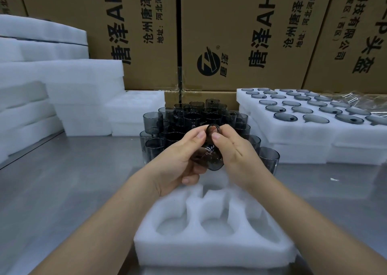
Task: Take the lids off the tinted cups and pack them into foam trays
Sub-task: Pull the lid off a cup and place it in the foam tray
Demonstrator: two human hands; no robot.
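Note:
I hold one smoky grey tinted cup (211, 161) tilted in front of me, above a white foam tray (209, 245) with empty round pockets. My left hand (184, 157) grips the cup's body from the left and below. My right hand (232, 149) pinches the dark ring-shaped lid (211, 127) at the cup's upper end. Behind my hands stands a stacked cluster of several more tinted cups (194, 117).
On the right, stacked foam trays (293, 132) hold several grey lids (314, 118) in pockets. Piles of foam trays (62, 86) sit at the left and back. Cardboard boxes (230, 33) wall off the rear. The steel tabletop (73, 180) lies to the left.

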